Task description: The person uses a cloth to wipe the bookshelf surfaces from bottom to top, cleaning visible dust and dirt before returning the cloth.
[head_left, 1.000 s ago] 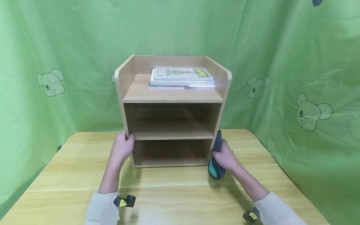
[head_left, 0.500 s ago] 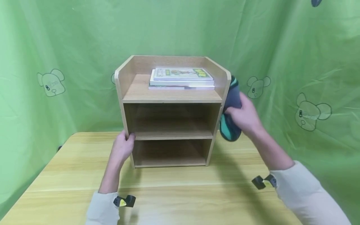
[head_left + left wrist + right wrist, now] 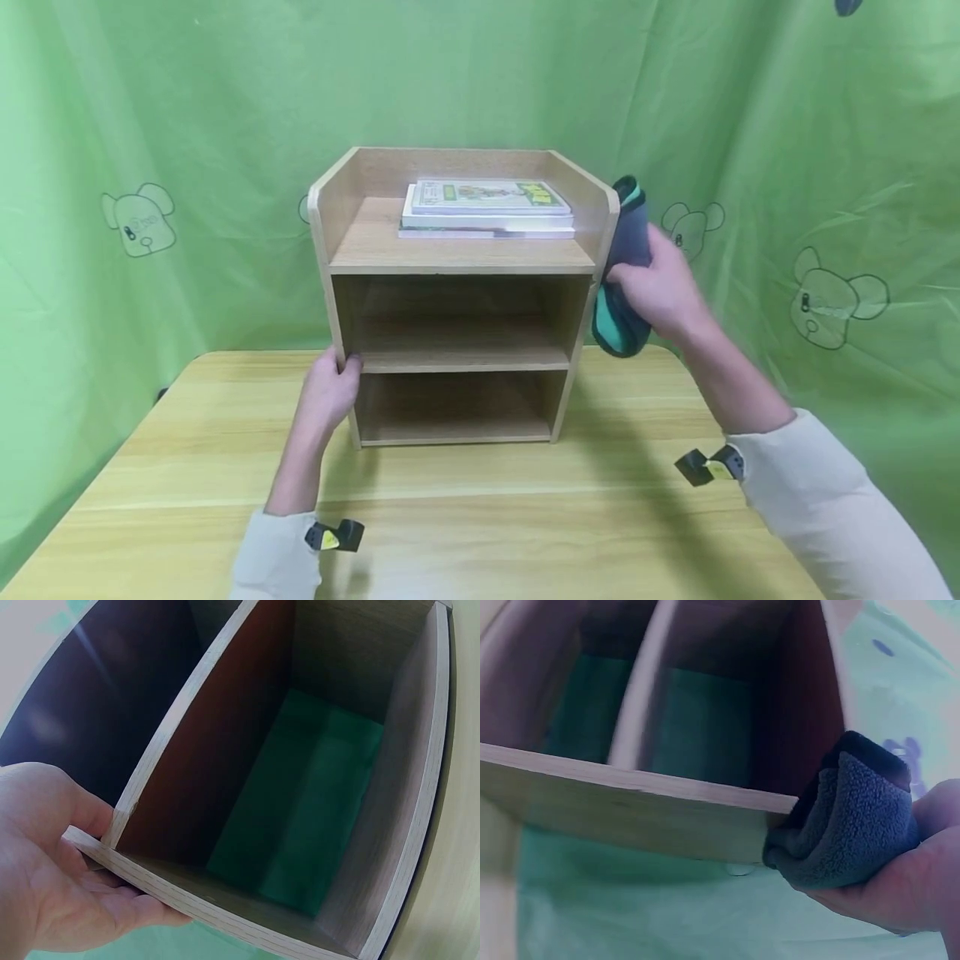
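A wooden shelf unit with three levels stands upright on the table. My left hand grips its left side panel at the height of the middle board; in the left wrist view the thumb of that hand lies inside the panel, fingers outside. My right hand holds a folded dark blue cloth with teal patches against the outer right side panel, near the top. In the right wrist view the fuzzy cloth bunches at the panel's front edge, and part of the hand is hidden behind it.
Several stacked books lie on the top level, toward the right. The light wooden table reaches out on both sides of the shelf. A green curtain with bear-like outlines hangs behind and at the sides.
My right hand has carried the cloth from the bottom of the right side panel up to near its top, slowing in the last half second. My left hand keeps its grip in place.
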The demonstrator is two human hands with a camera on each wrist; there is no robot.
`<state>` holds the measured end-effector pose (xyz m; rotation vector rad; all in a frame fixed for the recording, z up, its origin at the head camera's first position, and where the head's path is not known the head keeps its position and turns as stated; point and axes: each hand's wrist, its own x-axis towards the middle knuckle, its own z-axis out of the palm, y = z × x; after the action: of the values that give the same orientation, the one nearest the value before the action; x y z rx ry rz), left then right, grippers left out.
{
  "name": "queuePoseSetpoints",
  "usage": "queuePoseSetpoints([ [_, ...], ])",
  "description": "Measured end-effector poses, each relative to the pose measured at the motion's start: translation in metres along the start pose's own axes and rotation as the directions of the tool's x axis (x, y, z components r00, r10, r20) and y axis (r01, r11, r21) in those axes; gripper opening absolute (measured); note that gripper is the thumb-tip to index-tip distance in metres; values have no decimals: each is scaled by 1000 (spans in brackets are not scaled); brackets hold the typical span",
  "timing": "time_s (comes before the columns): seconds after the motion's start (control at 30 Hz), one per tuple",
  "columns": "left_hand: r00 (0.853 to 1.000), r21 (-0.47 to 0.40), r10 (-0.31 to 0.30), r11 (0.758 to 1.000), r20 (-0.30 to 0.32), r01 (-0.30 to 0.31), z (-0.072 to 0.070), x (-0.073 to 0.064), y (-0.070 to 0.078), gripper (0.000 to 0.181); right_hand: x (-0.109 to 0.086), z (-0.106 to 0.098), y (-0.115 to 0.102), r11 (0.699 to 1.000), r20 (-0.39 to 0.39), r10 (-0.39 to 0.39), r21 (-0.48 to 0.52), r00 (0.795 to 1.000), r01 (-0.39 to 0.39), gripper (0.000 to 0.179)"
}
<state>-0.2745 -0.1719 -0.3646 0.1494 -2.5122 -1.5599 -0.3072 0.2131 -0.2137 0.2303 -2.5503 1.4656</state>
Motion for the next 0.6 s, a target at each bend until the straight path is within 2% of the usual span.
queuePoseSetpoints([
  [0.17, 1000, -6, -6, 1000, 2, 6, 0, 0, -1, 30, 0, 21, 41, 998, 108, 60, -2, 992, -60, 65],
  [0.4, 1000, -13, -8, 1000, 12, 9, 2, 1, -1, 32, -11, 57, 109, 993, 160, 103, -79, 982, -91, 70],
  [0.6, 1000, -6, -15, 1000, 9, 15, 0, 1, 0, 36, -25, 85, 153, 989, 237, 136, -90, 962, -118, 74],
])
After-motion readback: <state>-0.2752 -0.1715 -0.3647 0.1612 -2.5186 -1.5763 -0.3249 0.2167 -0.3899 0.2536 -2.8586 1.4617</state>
